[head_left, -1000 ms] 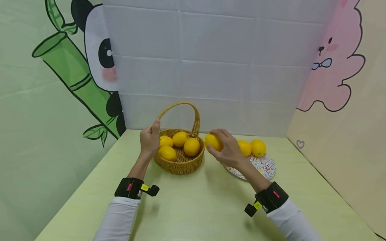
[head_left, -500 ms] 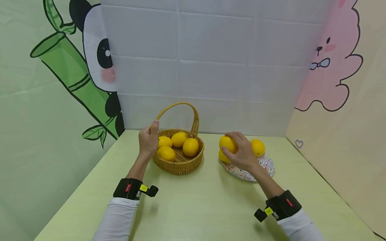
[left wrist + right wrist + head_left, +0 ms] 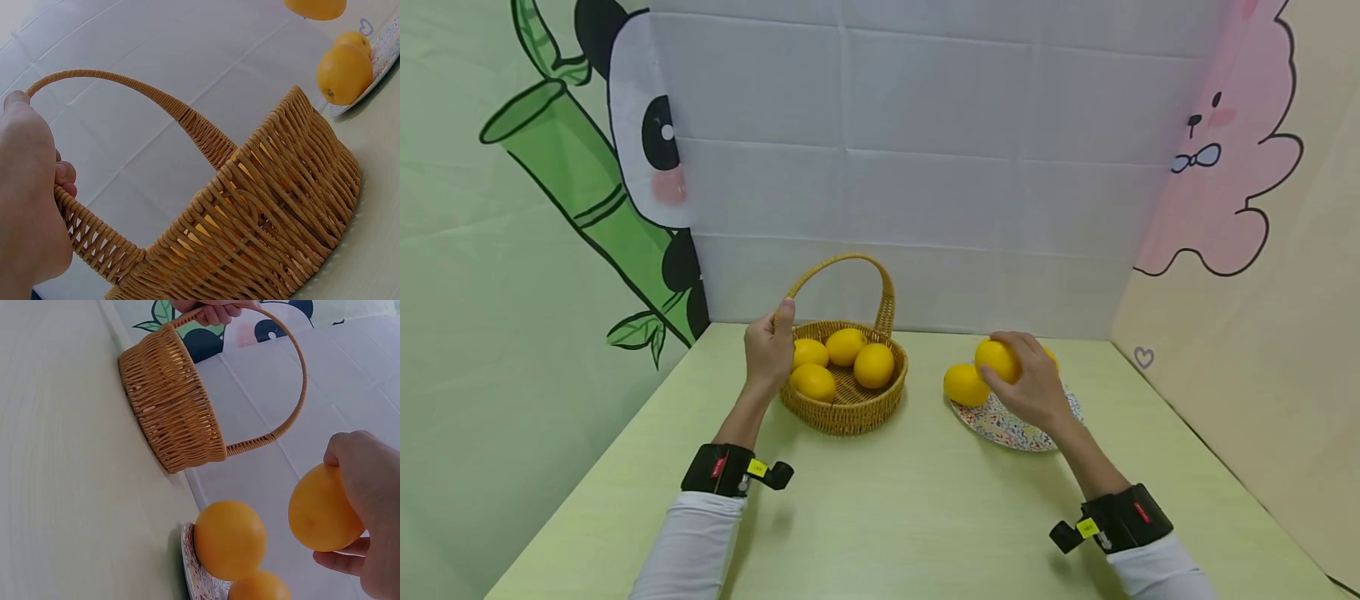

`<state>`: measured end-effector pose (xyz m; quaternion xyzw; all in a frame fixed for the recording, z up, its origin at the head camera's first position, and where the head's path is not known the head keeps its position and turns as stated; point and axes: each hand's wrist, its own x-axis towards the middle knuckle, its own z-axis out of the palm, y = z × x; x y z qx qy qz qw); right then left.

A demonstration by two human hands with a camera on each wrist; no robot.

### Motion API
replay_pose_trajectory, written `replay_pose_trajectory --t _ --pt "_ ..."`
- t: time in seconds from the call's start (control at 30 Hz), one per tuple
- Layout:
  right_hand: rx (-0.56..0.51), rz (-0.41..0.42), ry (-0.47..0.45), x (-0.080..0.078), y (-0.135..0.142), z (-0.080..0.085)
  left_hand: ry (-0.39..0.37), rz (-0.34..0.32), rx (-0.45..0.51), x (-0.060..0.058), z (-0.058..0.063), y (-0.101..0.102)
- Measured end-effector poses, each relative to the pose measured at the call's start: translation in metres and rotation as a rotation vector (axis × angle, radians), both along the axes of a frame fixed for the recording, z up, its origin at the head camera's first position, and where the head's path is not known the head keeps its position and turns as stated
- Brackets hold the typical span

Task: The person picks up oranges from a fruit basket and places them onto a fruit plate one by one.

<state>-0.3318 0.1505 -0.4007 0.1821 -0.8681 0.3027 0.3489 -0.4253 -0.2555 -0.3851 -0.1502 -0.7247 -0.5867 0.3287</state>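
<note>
My left hand grips the left side of the arched handle of a wicker basket, which stands on the table. Several yellow lemons lie inside, such as the lemon near the basket's right wall. Held in the fingers and thumb of my right hand is another lemon, raised above a round speckled plate. One lemon sits at the plate's left edge. A further lemon on the plate is mostly hidden behind my right hand in the head view.
The pale table stretches between my forearms and reaches back to a white cloth wall. Printed curtains stand at the left and right sides. A gap of bare tabletop separates basket and plate.
My right hand has carried its lemon rightward, from beside the basket to over the plate. The plate's left lemon, partly covered half a second ago, now shows. My left hand stays on the handle.
</note>
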Motion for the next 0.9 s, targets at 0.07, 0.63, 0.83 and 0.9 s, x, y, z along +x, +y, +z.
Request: replay_pose_trajectory --t 0.07,0.63,0.83,0.9 --pt "-0.010 -0.006 0.011 -0.001 0.005 -0.001 -0.004 0.000 0.002 0.000 0.000 0.000" --pt "-0.043 -0.076 -0.038 -0.002 0.034 -0.014 -0.017 0.028 0.013 0.007 0.006 0.005" --pt "-0.020 -0.084 -0.090 -0.006 0.039 -0.023 -0.021 0.034 0.011 0.033 0.023 0.010" --pt "-0.010 -0.089 -0.115 -0.006 0.039 -0.025 -0.020 0.035 0.005 0.037 0.026 0.010"
